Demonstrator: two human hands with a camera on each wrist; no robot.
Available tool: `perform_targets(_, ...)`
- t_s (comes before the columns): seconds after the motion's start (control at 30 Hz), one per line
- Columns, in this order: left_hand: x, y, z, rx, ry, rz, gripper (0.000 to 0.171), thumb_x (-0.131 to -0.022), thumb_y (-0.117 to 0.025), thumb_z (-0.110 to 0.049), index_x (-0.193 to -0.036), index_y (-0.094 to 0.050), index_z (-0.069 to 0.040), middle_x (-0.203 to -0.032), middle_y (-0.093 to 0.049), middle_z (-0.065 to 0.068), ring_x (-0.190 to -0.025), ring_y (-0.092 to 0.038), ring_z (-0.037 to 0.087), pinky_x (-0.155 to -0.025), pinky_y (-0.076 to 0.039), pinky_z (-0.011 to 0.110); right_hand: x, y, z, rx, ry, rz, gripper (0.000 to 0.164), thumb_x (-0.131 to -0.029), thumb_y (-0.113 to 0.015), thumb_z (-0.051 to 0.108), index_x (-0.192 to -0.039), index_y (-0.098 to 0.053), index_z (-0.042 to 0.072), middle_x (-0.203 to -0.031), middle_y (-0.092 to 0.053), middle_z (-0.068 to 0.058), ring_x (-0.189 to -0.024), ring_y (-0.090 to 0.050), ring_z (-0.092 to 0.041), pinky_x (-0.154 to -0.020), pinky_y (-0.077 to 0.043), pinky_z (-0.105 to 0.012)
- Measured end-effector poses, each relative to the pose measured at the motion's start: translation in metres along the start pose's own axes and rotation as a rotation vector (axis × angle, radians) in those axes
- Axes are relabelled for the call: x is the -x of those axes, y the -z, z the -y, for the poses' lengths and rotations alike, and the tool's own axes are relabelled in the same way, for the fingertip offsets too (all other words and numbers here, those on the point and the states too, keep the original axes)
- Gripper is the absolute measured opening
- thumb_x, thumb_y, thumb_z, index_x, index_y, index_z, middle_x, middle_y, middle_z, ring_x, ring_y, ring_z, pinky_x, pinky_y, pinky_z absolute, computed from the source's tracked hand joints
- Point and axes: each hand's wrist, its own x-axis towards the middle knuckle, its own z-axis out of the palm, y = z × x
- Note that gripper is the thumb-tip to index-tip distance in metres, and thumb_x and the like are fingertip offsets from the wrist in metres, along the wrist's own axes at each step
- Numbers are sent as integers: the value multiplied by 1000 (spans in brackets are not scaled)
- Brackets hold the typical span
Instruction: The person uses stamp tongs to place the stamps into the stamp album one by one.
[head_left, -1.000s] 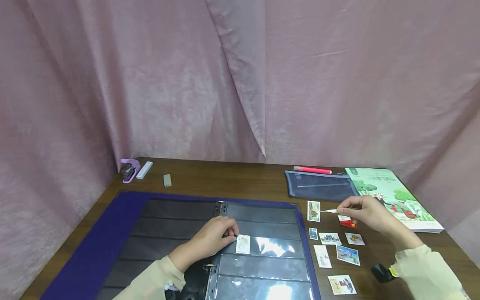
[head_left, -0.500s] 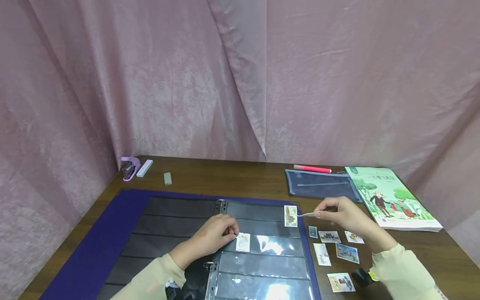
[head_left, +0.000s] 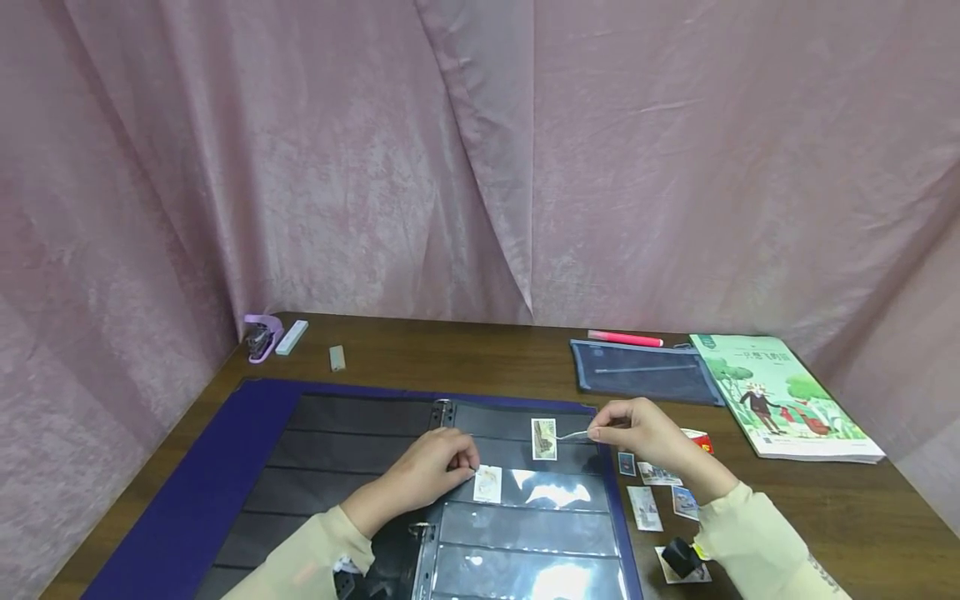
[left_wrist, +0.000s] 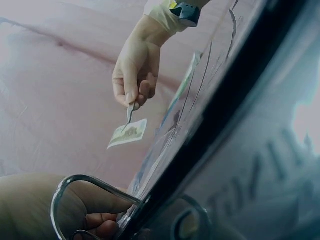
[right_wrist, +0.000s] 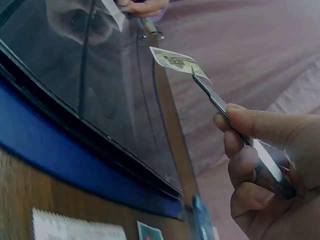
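Observation:
A stamp album (head_left: 525,533) with dark pocket pages lies spread on the table. My right hand (head_left: 637,433) holds metal tweezers (right_wrist: 220,102) between thumb and fingers. Their tips grip a stamp (head_left: 544,439) with a greenish picture, raised above the upper rows of the right page; the right wrist view shows this stamp (right_wrist: 177,61) tilted. My left hand (head_left: 429,467) is at the page's inner side, thumb and finger pinching the clear pocket edge beside a pale stamp (head_left: 487,484) in the third row. In the left wrist view, a metal ring (left_wrist: 80,180) partly covers my left hand.
Right of the album lie several loose stamps (head_left: 644,508), some partly hidden by my right arm. Behind them are a blue zip pouch (head_left: 645,372), a red pen (head_left: 625,338) and a green book (head_left: 787,400). A purple stapler (head_left: 262,337) stands far left.
The tweezers have lifted the greenish stamp off the table, and my right hand has carried it left over the album's right page. My left hand has stayed in place.

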Motion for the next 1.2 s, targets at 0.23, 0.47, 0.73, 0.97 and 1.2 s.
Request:
perform_targets(0.23, 0, -1, 2, -1, -13, -12, 13, -76, -68, -14, -75, -58, -22, -70, -50, -14, -70, -45, 2, -68, -38, 18, -9, -13, 1, 3, 15, 10, 15, -81, -64, 24, -83, -67, 9, -80, -62, -6, -65, -49, -5, -55, -47, -26)
perform_targets(0.47, -1, 1, 1, 1, -16, -4, 13, -76, -69, -13, -77, -58, -21, -71, -51, -14, -71, -45, 2, -70, -38, 19, -13, -26, 2, 23, 11, 23, 16, -80, -65, 23, -82, -67, 8, -79, -63, -4, -62, -48, -6, -54, -46, -25)
perform_targets(0.73, 0, 1, 1, 1, -11, -1, 13, -77, -68, -15, -77, -58, -22, -71, -51, -14, -71, -45, 2, -70, -38, 20, -13, -33, 1, 34, 30, 31, 14, -80, -65, 22, -81, -68, 8, -79, -63, -2, -65, -49, -9, -53, -45, -24)
perform_targets(0.97, -1, 1, 1, 4, -14, -7, 12, -77, -68, -16, -76, -57, -22, -71, -51, -15, -71, -45, 2, -70, -38, 20, -11, -32, 4, 32, 22, 68, 16, -81, -65, 23, -81, -68, 8, -78, -64, -3, -64, -49, -6, -54, -46, -25)
perform_targets(1.2, 0, -1, 1, 3, -17, -20, 14, -77, -68, -16, -75, -57, -24, -70, -50, -15, -70, -45, 1, -70, -38, 20, -12, -33, 7, 34, 28, 108, 15, -80, -65, 21, -79, -68, 6, -73, -64, -3, -60, -48, -4, -52, -45, -24)
